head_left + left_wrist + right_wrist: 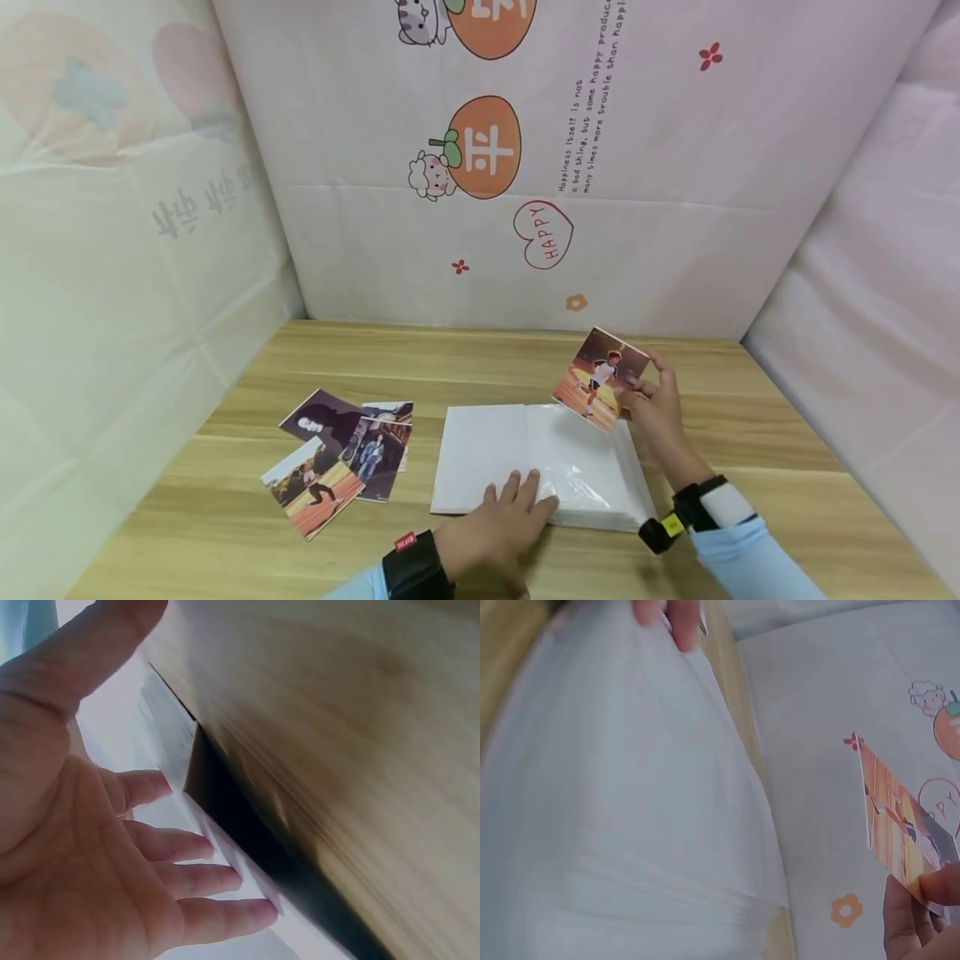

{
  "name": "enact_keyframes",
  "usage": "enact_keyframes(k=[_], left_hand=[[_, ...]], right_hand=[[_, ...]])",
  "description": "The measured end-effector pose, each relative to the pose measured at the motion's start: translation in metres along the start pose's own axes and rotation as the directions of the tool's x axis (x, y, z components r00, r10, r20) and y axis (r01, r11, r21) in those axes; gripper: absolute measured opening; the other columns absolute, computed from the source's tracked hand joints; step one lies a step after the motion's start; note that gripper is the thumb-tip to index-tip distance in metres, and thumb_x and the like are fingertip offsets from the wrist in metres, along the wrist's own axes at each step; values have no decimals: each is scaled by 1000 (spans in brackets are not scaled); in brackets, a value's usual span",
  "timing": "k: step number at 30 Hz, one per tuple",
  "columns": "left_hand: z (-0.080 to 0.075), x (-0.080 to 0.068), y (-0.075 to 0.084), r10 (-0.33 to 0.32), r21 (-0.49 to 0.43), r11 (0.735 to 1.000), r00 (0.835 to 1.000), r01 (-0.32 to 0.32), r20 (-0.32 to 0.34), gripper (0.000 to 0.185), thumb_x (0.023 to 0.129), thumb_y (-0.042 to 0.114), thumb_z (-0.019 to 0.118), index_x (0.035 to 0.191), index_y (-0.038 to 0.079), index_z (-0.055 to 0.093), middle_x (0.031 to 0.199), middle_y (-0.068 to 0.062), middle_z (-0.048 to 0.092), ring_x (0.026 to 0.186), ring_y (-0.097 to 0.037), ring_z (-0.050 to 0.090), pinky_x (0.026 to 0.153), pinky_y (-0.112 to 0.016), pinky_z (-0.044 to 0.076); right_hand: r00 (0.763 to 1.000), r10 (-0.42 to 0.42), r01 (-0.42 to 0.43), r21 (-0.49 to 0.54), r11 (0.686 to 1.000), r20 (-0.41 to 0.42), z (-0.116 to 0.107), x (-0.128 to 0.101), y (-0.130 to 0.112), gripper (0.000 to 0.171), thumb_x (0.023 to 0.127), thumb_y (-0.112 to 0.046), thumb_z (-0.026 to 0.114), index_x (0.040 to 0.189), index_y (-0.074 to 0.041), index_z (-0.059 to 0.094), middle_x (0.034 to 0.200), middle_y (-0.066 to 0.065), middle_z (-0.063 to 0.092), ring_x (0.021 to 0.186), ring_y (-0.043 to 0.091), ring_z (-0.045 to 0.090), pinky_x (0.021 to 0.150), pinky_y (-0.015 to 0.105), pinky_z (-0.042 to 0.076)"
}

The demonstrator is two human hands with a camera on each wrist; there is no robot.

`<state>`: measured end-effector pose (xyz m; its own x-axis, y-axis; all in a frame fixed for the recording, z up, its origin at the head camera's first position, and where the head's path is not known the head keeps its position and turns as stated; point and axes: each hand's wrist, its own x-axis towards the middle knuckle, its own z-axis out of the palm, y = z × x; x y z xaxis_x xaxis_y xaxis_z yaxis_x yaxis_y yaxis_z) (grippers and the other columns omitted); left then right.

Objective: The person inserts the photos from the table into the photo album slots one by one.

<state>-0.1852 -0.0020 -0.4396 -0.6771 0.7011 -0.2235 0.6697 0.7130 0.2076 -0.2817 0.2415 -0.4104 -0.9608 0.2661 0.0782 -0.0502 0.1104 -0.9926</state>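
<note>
An open photo album [487, 454] with white pages and clear plastic sleeves lies on the table. My left hand [498, 529] rests with straight, spread fingers on its near edge, around the middle fold; the left wrist view shows the fingertips [259, 911] along the page edge. Above the album's far right corner, my right hand [656, 408] pinches a photo [600, 375] of a running person between thumb and fingers. In the right wrist view the same photo [904, 825] stands tilted over the album page [652, 772].
Left of the album, several loose photos overlap in a pile, among them a dark portrait [322, 417] and a running-track photo [315, 492]. The wooden table [720, 533] is enclosed by white printed cloth [637, 250] at the back and both sides.
</note>
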Motion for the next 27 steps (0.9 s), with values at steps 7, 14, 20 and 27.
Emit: enact_keyframes(k=[7, 14, 20, 27], left_hand=[[3, -2, 1, 7, -22, 1000, 1000, -7, 5, 102, 58, 42, 86, 141, 18, 32, 149, -17, 20, 132, -38, 23, 96, -53, 34], [5, -1, 0, 23, -33, 999, 1000, -23, 1, 99, 57, 42, 86, 138, 20, 35, 148, -16, 22, 131, -37, 26, 95, -53, 35], [7, -2, 0, 28, -15, 999, 999, -28, -26, 96, 57, 39, 87, 137, 22, 37, 147, -15, 24, 130, -36, 28, 94, -52, 37], [8, -3, 0, 15, -24, 1000, 1000, -15, -27, 94, 56, 41, 86, 135, 23, 38, 147, -13, 24, 130, -36, 29, 94, -51, 37]], right_hand=[[999, 12, -10, 45, 999, -41, 15, 31, 7, 79, 85, 13, 52, 146, -20, 14, 105, 18, 56, 80, 14, 60, 71, 30, 52], [999, 24, -23, 23, 999, -43, 23, 53, 23, 81, 83, 13, 56, 146, -20, 17, 83, 6, 59, 69, 12, 57, 58, 27, 50], [999, -10, 8, -25, 1000, -53, 25, 65, 32, 80, 83, 13, 56, 145, -18, 18, 82, 6, 59, 68, 11, 56, 56, 26, 49], [1000, -16, 15, -114, 993, -6, 26, 68, 38, 75, 84, 11, 57, 144, -16, 22, 91, 16, 62, 71, 15, 57, 59, 31, 50]])
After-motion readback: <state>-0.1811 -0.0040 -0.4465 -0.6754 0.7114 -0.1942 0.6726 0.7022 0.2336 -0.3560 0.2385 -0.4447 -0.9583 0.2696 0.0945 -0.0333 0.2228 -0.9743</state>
